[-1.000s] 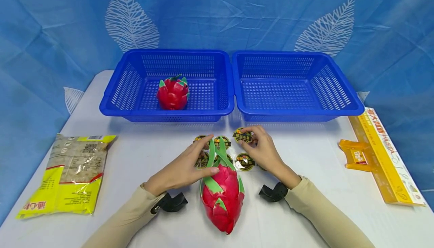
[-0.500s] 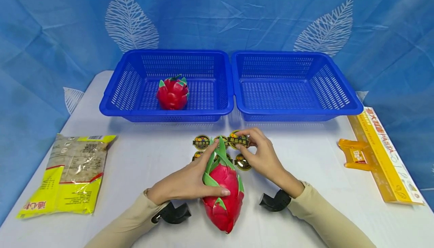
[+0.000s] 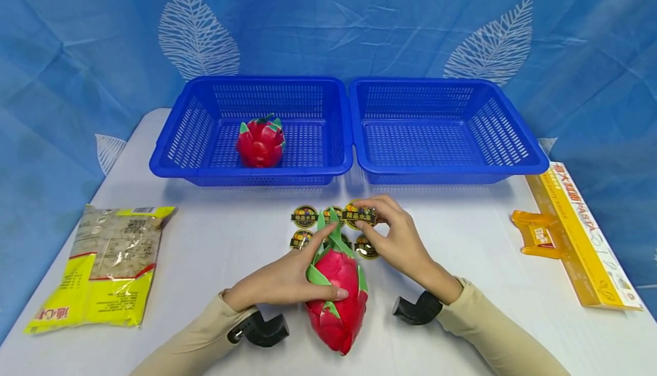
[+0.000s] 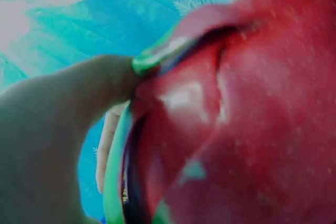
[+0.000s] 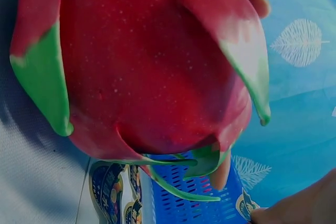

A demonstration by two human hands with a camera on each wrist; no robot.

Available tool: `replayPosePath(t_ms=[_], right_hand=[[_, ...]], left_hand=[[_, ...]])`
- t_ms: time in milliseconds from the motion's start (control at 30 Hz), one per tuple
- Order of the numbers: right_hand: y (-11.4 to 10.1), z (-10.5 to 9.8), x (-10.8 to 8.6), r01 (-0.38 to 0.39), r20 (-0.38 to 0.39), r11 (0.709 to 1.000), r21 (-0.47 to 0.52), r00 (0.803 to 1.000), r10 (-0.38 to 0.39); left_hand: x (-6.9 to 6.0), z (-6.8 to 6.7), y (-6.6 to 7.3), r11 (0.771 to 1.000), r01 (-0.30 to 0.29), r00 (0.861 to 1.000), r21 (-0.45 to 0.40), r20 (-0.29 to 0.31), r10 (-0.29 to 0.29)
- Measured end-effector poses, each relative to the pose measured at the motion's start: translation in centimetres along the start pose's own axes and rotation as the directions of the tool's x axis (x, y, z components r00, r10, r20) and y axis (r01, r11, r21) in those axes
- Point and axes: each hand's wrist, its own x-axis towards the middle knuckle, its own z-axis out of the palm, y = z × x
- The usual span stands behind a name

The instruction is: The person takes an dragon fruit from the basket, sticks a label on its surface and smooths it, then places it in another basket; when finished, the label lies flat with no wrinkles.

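A red dragon fruit [image 3: 336,319] with green leaf tips lies on the white table. My left hand [image 3: 282,278] grips its left side, the thumb resting across the red skin and the fingers along the leafy end. The fruit [image 4: 257,114] fills much of the left wrist view, beside the thumb. Just beyond the leaves, my right hand [image 3: 402,245] pinches a round black-and-gold sticker [image 3: 356,217] between thumb and fingertips. This sticker [image 5: 244,205] also shows at the lower edge of the right wrist view. Several like stickers [image 3: 304,217] lie around the leaves, some partly hidden.
Two blue baskets stand side by side at the back. The left basket [image 3: 251,172] holds another dragon fruit [image 3: 260,143]; the right basket is [image 3: 451,169] beside it. A yellow bag [image 3: 113,267] lies left. A pasta box [image 3: 585,239] and an orange holder [image 3: 536,234] lie right.
The right hand with its sticker has shifted slightly left and down, nearer the leaves. The left hand has moved right onto the fruit, its thumb now lower on the skin.
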Motion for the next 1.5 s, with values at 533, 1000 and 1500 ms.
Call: replayPosePath(t_ms=[533, 1000, 1500], right_hand=[[-0.8, -0.4, -0.3, 0.049, -0.06, 0.984, 0.171, 0.997, -0.039], [-2.2, -0.1, -1.1, 0.077, -0.005, 0.924, 0.374, 0.997, -0.082], [-1.9, 1.3, -1.8, 0.05, 0.081, 0.94, 0.337, 0.993, -0.082]], left_hand=[[0.2, -2.1, -0.5, 0.994, -0.064, 0.982, -0.091, -0.18, 0.047], [0.8, -3.5, -1.5, 0.983, -0.024, 0.95, -0.182, -0.31, -0.034], [1.3, -3.4, -1.9, 0.973, -0.033, 0.929, -0.229, -0.367, -0.055]])
